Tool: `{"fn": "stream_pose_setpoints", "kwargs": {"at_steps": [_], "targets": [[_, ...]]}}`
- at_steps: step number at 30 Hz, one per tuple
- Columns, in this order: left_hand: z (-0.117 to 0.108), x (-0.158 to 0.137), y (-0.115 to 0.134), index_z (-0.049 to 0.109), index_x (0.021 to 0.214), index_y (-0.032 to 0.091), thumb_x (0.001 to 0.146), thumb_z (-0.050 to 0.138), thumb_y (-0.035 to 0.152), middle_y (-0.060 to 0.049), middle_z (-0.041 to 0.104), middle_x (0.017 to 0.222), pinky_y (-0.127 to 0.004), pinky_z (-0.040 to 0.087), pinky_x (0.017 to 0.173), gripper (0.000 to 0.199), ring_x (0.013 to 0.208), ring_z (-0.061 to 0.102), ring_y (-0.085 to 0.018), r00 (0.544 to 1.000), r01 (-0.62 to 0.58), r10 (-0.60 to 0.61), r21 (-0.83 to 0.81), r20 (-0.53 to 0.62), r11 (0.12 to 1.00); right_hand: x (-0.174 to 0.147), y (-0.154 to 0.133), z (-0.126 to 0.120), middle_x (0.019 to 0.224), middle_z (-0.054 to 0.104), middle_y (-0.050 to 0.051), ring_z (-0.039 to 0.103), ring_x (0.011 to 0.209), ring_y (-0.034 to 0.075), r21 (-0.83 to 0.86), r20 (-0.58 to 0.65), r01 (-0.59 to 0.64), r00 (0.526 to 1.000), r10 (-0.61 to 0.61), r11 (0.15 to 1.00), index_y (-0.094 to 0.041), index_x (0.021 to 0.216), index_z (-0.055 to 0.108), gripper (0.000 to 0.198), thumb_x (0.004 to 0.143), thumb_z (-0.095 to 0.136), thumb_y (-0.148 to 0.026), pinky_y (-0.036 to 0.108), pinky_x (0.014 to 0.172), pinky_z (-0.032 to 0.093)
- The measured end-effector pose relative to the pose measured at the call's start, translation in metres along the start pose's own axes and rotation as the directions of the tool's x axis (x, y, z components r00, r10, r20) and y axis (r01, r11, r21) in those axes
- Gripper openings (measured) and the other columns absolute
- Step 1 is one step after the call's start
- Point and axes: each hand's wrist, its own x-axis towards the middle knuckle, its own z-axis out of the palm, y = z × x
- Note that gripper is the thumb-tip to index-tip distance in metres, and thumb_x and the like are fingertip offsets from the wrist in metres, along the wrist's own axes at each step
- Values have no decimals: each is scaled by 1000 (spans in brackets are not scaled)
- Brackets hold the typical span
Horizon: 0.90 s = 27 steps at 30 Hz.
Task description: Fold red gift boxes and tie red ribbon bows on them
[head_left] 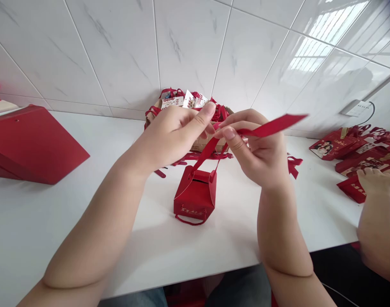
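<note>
Probably light and creasable, the small red folded-card box (195,196) stands centrally on the white surface (233,238), best held by its sides; beyond, the right hand (267,155) pinches its soft, likely slippery red ribbon (279,125); unclear whether the left hand (172,138) grips.

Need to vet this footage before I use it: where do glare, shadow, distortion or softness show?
Head view: bright, window-like glare on the tiled wall, upper right; head view: soft, faint shadows on the white table near the red box; head view: wide-angle-looking stretch toward the edges, with tile lines fanning outward; head view: the box's small lettering is too soft to read.
</note>
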Motion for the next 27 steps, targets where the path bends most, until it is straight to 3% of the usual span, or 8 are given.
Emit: {"fn": "stream_pose_setpoints", "kwargs": {"at_steps": [4, 11, 18, 22, 27], "targets": [[6, 1, 0, 52, 60, 17, 91, 46, 53, 3, 34, 49, -22, 24, 44, 49, 47, 41, -7, 1000, -13, 12, -49, -18, 999, 0, 4, 3, 103, 64, 6, 64, 99, 20, 31, 8, 100, 995, -101, 994, -23, 85, 68, 23, 96, 50, -34, 39, 87, 56], [10, 4, -1, 35, 49, 17, 88, 53, 50, 5, 23, 47, -23, 16, 42, 54, 41, 26, -4, 1000, -6, 6, -100, -5, 995, 0, 3, 5, 113, 65, 7, 64, 107, 22, 98, 10, 75, 997, -77, 992, -22, 85, 66, 24, 96, 48, -33, 42, 90, 56], [9, 5, -2, 46, 52, 17, 85, 51, 38, 2, 32, 48, -24, 25, 44, 39, 46, 36, -8, 1000, -26, 25, -65, -6, 998, 0, -7, 1, 117, 65, 7, 60, 115, 25, 143, 92, -52, 995, 39, 988, -24, 81, 68, 29, 96, 48, -39, 43, 94, 54], [9, 4, -3, 48, 52, 18, 82, 49, 35, 0, 36, 48, -26, 29, 46, 34, 50, 42, -10, 998, -17, 15, -33, -59, 999, 0, -10, -6, 119, 64, 7, 59, 117, 26, 112, 140, -48, 990, 32, 993, -25, 82, 70, 29, 96, 48, -39, 45, 96, 53], [7, 5, -6, 40, 49, 18, 80, 50, 32, 1, 26, 49, -26, 24, 47, 35, 47, 33, -9, 993, 7, -6, 3, -121, 1000, 1, -6, -16, 120, 64, 6, 58, 118, 25, 76, 170, -37, 985, 24, 996, -25, 83, 71, 26, 94, 51, -38, 44, 99, 50]]}}
